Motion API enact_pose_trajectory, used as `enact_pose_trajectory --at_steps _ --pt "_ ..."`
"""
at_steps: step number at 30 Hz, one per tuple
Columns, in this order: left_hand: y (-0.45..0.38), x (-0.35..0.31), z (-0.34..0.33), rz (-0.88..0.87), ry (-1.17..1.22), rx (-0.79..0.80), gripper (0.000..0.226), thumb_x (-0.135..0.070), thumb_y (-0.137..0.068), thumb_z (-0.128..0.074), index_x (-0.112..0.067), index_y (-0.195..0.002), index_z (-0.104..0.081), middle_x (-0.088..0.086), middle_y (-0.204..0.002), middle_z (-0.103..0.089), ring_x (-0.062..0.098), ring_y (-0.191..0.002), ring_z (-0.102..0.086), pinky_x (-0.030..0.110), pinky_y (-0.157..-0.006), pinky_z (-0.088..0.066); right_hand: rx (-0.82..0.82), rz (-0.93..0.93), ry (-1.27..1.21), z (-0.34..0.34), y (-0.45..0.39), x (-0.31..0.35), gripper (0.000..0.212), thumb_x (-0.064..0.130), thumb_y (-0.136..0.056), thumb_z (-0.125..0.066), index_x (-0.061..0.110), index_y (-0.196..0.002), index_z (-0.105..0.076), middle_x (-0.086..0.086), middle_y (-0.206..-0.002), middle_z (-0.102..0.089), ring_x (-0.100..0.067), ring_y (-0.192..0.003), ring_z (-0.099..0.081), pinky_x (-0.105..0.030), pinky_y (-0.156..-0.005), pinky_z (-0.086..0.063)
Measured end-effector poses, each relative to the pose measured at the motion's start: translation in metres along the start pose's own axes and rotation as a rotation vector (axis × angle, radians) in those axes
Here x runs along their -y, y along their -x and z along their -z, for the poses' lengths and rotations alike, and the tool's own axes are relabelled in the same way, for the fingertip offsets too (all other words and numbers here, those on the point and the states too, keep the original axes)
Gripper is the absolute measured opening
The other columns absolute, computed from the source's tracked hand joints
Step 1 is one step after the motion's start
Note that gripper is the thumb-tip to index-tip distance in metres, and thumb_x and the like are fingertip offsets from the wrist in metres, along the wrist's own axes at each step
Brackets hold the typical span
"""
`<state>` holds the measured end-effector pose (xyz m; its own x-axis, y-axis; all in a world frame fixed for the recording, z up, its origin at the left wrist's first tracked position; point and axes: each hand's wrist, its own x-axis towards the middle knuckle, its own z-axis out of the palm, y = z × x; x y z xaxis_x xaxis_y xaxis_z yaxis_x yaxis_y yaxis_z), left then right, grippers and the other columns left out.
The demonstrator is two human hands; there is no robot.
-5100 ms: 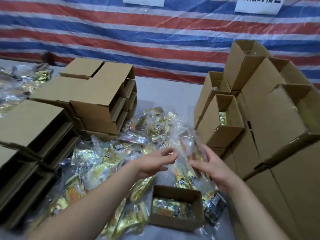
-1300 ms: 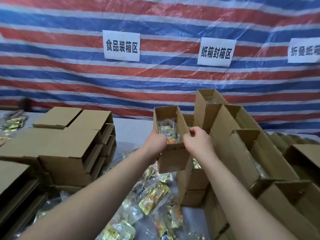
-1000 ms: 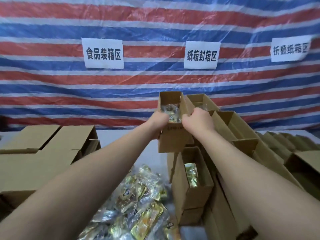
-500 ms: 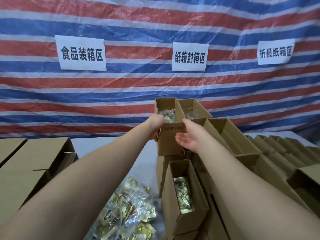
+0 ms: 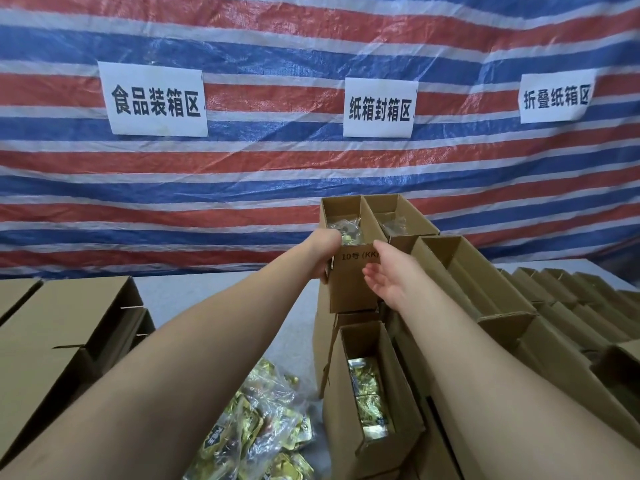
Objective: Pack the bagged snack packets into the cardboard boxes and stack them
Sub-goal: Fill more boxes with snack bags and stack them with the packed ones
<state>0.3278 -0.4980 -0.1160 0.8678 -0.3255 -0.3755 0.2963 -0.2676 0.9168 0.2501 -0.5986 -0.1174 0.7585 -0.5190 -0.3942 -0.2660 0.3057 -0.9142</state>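
Both arms reaching forward, nearly straight. Left hand [image 5: 327,252] gripping the left front corner of the top box [image 5: 349,271], fingers curled round its edge. Right hand [image 5: 386,277] lying open beside the box's right front, palm up, fingers relaxed, holding nothing.

Half a second ago the right hand was sitting in the same place; a second ago both hands were clutching the box rim.

Top box sitting on the stack [image 5: 374,386], open-topped, plain brown corrugated card, printed "10号". Crinkled clear-and-gold snack packets [image 5: 263,434] lying loose on the grey bench [image 5: 221,296] below.
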Motion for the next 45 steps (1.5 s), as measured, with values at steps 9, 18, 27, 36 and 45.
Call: enact_pose_trajectory --at_steps 9,18,27,36,45 --pt "-0.006 -0.005 -0.006 0.029 0.018 0.008 0.039 -0.015 -0.105 -0.027 0.000 -0.136 -0.044 0.023 -0.134 -0.056 0.044 -0.132 -0.045 0.068 -0.107 -0.031 -0.052 0.028 0.015 0.000 -0.002 0.000 0.025 0.034 -0.098 -0.060 0.012 -0.110 -0.057 -0.010 -0.104 -0.066 -0.018 -0.089 -0.064 -0.029 -0.076 -0.056" --pt "-0.013 -0.001 -0.005 0.056 -0.022 0.070 0.055 -0.047 -0.106 -0.030 -0.011 -0.147 -0.036 0.014 -0.136 -0.055 0.038 -0.132 -0.046 0.062 -0.109 -0.032 -0.093 0.003 0.040 0.000 -0.002 -0.008 0.028 0.039 -0.099 -0.057 0.013 -0.110 -0.058 -0.008 -0.103 -0.066 -0.020 -0.091 -0.064 -0.030 -0.075 -0.054" --pt "-0.013 0.005 0.000 0.032 -0.051 0.025 0.075 -0.067 -0.099 -0.026 -0.016 -0.154 -0.026 0.014 -0.157 -0.036 0.038 -0.146 -0.030 0.062 -0.113 -0.026 -0.111 0.011 0.060 -0.004 -0.003 -0.006 0.028 0.041 -0.099 -0.055 0.014 -0.108 -0.056 -0.008 -0.103 -0.065 -0.020 -0.092 -0.063 -0.032 -0.082 -0.055" --pt "-0.007 0.008 0.011 0.012 -0.071 -0.036 0.077 -0.068 -0.099 -0.027 -0.018 -0.157 -0.022 0.013 -0.161 -0.029 0.038 -0.147 -0.026 0.062 -0.113 -0.027 -0.110 0.003 0.059 -0.010 0.002 -0.010 0.028 0.042 -0.098 -0.057 0.015 -0.105 -0.055 -0.008 -0.104 -0.065 -0.021 -0.093 -0.064 -0.032 -0.080 -0.055" --pt "0.019 0.023 0.027 -0.021 -0.098 -0.031 0.084 -0.075 -0.094 -0.027 -0.021 -0.159 -0.019 0.011 -0.163 -0.024 0.038 -0.148 -0.025 0.059 -0.113 -0.029 -0.077 -0.015 0.088 -0.015 0.022 -0.015 0.026 0.039 -0.099 -0.056 0.015 -0.108 -0.053 -0.009 -0.104 -0.064 -0.022 -0.092 -0.063 -0.032 -0.076 -0.053"
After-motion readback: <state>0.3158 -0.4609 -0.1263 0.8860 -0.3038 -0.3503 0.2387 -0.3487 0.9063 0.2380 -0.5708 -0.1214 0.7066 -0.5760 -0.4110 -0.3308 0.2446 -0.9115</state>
